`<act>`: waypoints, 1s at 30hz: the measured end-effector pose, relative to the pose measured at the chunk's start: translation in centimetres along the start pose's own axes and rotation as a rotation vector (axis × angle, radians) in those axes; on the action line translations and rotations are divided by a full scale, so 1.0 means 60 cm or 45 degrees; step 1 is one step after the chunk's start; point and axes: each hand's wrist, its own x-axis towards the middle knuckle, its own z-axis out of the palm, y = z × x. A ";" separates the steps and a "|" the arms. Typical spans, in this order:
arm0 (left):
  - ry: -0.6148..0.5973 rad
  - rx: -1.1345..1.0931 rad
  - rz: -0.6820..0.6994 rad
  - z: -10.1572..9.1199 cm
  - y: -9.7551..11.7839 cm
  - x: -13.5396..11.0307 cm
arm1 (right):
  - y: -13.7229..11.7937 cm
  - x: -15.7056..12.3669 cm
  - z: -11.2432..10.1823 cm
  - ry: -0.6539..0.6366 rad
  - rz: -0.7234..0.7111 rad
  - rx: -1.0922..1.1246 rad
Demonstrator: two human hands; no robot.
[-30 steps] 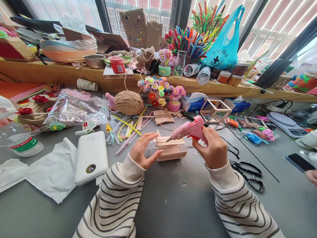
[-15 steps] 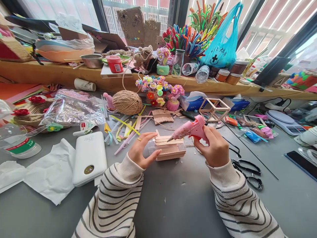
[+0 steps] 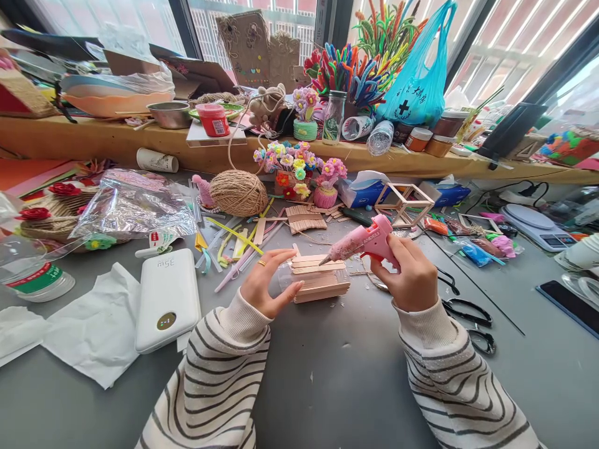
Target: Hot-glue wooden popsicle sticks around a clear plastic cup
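My right hand [image 3: 412, 272] is closed around the handle of a pink glue gun [image 3: 359, 242]. Its nozzle points left and down, over the wooden craft sticks [image 3: 322, 289] that cover part of a clear plastic bottle [image 3: 284, 276] lying on its side. At the bottle's bare left end, my left hand [image 3: 270, 284] curves around it, thumb in front and fingers behind. Whether the nozzle touches the sticks I cannot tell. Behind the bottle lies a bundle of craft sticks [image 3: 306, 219].
A twine ball [image 3: 238, 193] and colourful flowers [image 3: 294, 163] stand behind. Left are a white power bank [image 3: 167, 299] and tissue [image 3: 96, 324]. Black scissors [image 3: 468, 312], a phone [image 3: 568, 307] and a wooden stick frame [image 3: 406, 204] lie to the right.
The glue gun has shifted slightly right along the sticks in my right hand. My left hand stays on the bottle. The whole view has shifted a little.
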 end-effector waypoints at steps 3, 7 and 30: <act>0.008 0.017 0.022 0.000 -0.002 0.000 | -0.005 0.000 0.001 -0.004 -0.016 0.014; 0.023 0.002 0.030 0.000 0.000 0.001 | -0.013 0.000 0.006 0.033 -0.036 0.021; 0.060 -0.049 -0.034 0.002 0.011 0.001 | -0.021 -0.002 0.010 0.017 -0.060 0.038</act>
